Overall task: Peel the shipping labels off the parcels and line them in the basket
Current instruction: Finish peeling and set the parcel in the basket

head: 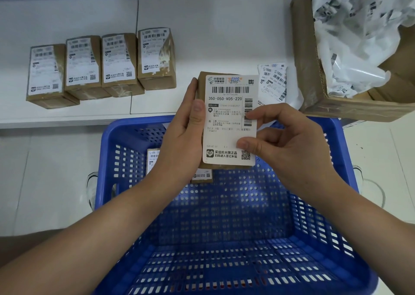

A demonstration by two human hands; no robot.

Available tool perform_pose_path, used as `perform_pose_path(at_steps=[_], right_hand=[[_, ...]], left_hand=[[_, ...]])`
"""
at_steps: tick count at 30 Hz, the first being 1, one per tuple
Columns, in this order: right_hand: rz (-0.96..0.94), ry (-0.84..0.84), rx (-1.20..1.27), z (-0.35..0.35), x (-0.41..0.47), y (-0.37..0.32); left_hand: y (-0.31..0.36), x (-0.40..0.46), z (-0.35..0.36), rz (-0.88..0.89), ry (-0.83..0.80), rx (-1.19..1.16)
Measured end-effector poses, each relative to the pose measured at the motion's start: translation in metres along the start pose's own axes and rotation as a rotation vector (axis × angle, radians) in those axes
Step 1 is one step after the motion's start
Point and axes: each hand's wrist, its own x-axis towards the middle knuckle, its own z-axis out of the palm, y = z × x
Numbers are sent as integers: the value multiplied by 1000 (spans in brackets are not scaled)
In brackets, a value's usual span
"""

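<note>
My left hand point(187, 128) grips a small brown parcel point(200, 85) by its left side and holds it above the blue basket point(332, 216). A white shipping label point(226, 119) covers the parcel's front. My right hand point(289, 142) pinches the label's right edge between thumb and fingers. One labelled parcel point(152, 160) lies in the basket's far end, partly hidden by my left hand. Several labelled parcels point(101, 67) stand in a row on the white shelf at the back left.
A pile of loose labels point(272, 81) lies on the white shelf point(224, 36) right of the held parcel. A large cardboard box point(312, 74) full of crumpled white backing paper stands at the right. The basket sits on a pale tiled floor point(45, 178).
</note>
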Motion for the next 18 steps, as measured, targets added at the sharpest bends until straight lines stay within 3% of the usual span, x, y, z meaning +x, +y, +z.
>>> perform_pose_path(at_steps=[18], right_hand=[[-5,15,-44,0,2,4]], left_hand=[[7,-3,3,-33,7,-71]])
